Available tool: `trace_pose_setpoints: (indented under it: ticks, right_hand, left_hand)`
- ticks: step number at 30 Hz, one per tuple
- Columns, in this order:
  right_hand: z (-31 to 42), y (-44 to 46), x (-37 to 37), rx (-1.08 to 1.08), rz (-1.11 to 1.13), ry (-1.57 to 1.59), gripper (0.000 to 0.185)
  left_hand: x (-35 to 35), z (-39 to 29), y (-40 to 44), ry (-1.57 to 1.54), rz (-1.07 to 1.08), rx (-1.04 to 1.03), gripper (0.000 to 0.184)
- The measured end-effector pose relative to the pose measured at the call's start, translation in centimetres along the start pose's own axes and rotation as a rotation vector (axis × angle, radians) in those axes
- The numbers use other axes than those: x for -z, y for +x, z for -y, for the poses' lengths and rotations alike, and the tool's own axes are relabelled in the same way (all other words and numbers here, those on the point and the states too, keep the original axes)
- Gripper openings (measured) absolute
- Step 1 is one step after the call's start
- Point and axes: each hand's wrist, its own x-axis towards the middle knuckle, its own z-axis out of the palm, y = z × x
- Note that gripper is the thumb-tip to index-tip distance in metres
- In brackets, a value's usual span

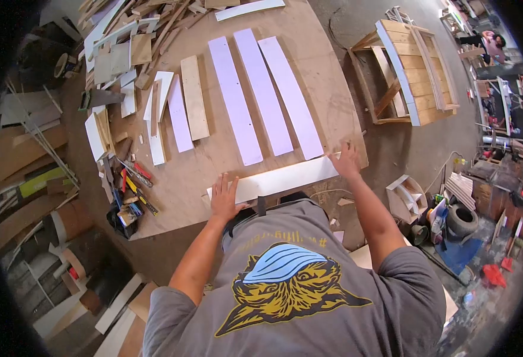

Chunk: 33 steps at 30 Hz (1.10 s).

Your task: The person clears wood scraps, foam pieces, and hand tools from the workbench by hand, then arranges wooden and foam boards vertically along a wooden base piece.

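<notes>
A white board (282, 180) lies crosswise along the near edge of the wooden worktable (184, 172), close to my waist. My left hand (225, 197) rests on its left end with the fingers spread. At the right end, my right hand (347, 162) lies over the board with its fingers stretched out. Just beyond the white board are three long pale lilac boards, a left one (236, 101), a middle one (264, 92) and a right one (291, 98), side by side and pointing away from me.
A bare wood plank (195, 98) and a shorter lilac board (180, 113) lie farther left. Scrap wood (139, 50) is heaped at the back left. Pliers (142, 171) and other tools sit near the left edge. A slatted wooden frame (419, 71) stands beyond the right edge.
</notes>
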Motion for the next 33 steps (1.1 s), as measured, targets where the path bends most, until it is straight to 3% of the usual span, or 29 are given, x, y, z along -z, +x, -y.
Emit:
trace_pose_setpoints:
  ticks: [2, 7, 10, 22, 25, 28, 31, 33]
  right_hand:
    - [-0.8, 0.9, -1.1, 0.124, -0.002, 0.017, 0.081]
    - [6.6, 2.3, 2.7, 0.353, 0.132, 0.025, 0.089]
    - [7.9, 3.4, 1.1, 0.282, 0.233, 0.049, 0.097]
    - [9.0, 5.9, 1.7, 0.225, 0.221, 0.084, 0.096]
    - [7.9, 5.6, 2.4, 0.348, 0.037, 0.01, 0.09]
    - [5.3, 4.6, 3.0, 0.599, 0.064, 0.08, 0.081]
    - [4.1, 2.7, 6.4, 0.787, 0.28, 0.097, 0.069]
    - [2.9, 1.9, 6.3, 0.843, 0.207, 0.005, 0.063]
  left_hand:
    - [-1.0, -0.5, -0.7, 0.03, -0.068, 0.039, 0.113]
    - [-1.9, -1.0, -1.2, 0.105, -0.13, 0.077, 0.111]
    - [-1.9, -1.1, -1.0, 0.126, -0.13, 0.086, 0.11]
    - [-2.2, -0.2, -1.3, 0.166, -0.129, 0.009, 0.104]
    - [-1.8, 1.0, -1.4, 0.102, -0.109, -0.021, 0.093]
    - [-1.0, 1.6, -1.0, 0.042, -0.085, -0.02, 0.082]
    - [-0.1, 1.8, -0.5, 0.0, -0.113, -0.024, 0.074]
    - [-0.2, 2.2, -0.2, -0.004, -0.153, -0.04, 0.071]
